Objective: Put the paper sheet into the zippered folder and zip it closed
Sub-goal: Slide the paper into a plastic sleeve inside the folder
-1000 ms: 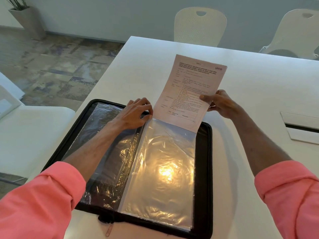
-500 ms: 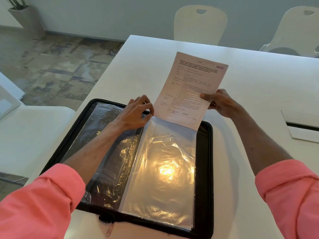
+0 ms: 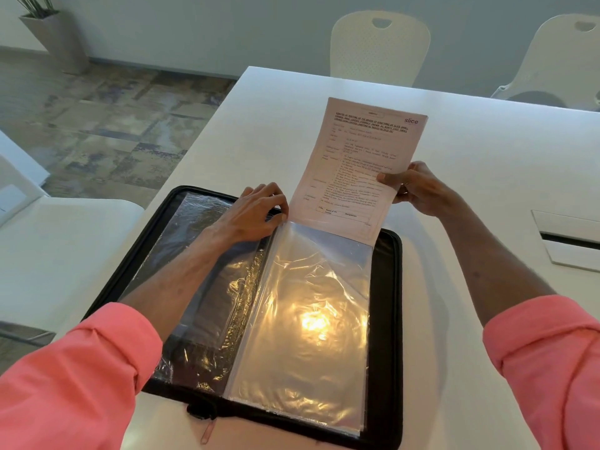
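A black zippered folder (image 3: pixel 386 336) lies open on the white table, with clear plastic sleeves (image 3: pixel 311 319) inside. My right hand (image 3: pixel 412 186) grips the right edge of a printed paper sheet (image 3: pixel 360 164). The sheet stands tilted, its lower edge meeting the top opening of the right-hand sleeve. My left hand (image 3: pixel 256 212) pinches the top left corner of that sleeve, beside the sheet's lower left corner. A zipper pull (image 3: pixel 206 433) hangs at the folder's near edge.
The white table (image 3: pixel 487 141) runs off to the right, where a cable hatch (image 3: pixel 571 241) is set into it. Two white chairs (image 3: pixel 380 47) stand behind the far edge. Another white surface (image 3: pixel 48 248) sits to the left, and a planter (image 3: pixel 55 37) stands on the floor.
The paper sheet has risen slightly and stands a little more upright. Both hands stay in nearly the same places.
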Demonstrator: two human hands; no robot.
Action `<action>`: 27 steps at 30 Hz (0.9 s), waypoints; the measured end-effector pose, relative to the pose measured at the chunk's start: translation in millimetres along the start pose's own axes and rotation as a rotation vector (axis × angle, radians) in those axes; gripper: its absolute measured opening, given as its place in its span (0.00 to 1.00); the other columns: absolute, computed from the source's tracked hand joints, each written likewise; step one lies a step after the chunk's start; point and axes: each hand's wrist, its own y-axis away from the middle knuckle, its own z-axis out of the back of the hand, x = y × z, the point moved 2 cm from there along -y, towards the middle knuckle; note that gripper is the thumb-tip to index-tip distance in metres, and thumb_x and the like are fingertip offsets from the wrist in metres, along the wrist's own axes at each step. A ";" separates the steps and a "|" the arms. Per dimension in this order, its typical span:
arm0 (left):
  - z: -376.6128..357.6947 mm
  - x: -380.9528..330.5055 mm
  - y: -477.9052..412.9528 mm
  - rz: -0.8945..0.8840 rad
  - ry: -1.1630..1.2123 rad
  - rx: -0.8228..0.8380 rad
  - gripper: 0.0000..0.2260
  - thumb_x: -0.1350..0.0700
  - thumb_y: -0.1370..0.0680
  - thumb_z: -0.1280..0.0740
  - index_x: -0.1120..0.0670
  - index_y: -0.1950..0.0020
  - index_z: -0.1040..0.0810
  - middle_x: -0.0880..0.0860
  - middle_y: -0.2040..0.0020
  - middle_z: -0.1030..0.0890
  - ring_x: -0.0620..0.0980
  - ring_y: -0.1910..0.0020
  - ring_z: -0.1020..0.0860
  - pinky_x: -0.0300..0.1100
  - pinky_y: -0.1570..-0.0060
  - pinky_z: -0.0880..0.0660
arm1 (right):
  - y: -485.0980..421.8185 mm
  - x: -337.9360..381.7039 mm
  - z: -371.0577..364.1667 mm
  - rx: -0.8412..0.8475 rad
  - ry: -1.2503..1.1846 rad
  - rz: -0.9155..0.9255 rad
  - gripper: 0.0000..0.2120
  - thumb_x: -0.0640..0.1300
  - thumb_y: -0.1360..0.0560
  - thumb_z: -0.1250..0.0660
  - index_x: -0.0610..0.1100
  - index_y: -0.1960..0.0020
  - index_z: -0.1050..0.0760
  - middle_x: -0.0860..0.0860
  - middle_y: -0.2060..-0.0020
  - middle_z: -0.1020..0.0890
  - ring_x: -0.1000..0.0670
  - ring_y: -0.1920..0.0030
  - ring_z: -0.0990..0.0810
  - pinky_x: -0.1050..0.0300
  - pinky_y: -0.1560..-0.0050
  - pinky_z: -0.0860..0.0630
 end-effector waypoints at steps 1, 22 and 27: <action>0.2 1.2 -0.6 -0.005 -0.004 0.009 0.05 0.47 0.16 0.32 0.45 0.42 0.20 0.46 0.38 0.25 0.42 0.43 0.29 0.46 0.38 0.32 | -0.7 0.2 -0.7 -0.005 -0.016 -0.016 0.18 0.34 0.21 0.24 0.37 0.32 0.18 0.42 0.39 0.11 0.39 0.41 0.10 0.46 0.47 0.11; -5.4 0.0 2.1 -0.018 0.010 -0.034 0.04 0.48 0.15 0.35 0.45 0.42 0.22 0.45 0.40 0.25 0.45 0.43 0.26 0.47 0.40 0.31 | 3.6 0.9 -0.8 -0.008 0.133 0.012 0.18 0.37 0.21 0.23 0.38 0.32 0.18 0.44 0.40 0.10 0.41 0.42 0.10 0.44 0.48 0.11; -6.0 -5.2 1.2 -0.038 0.029 -0.011 0.07 0.46 0.17 0.36 0.44 0.41 0.22 0.46 0.39 0.25 0.43 0.44 0.28 0.47 0.40 0.31 | 9.5 -0.9 -3.0 -0.062 0.226 0.115 0.14 0.40 0.19 0.25 0.39 0.34 0.17 0.43 0.41 0.11 0.41 0.43 0.10 0.39 0.49 0.11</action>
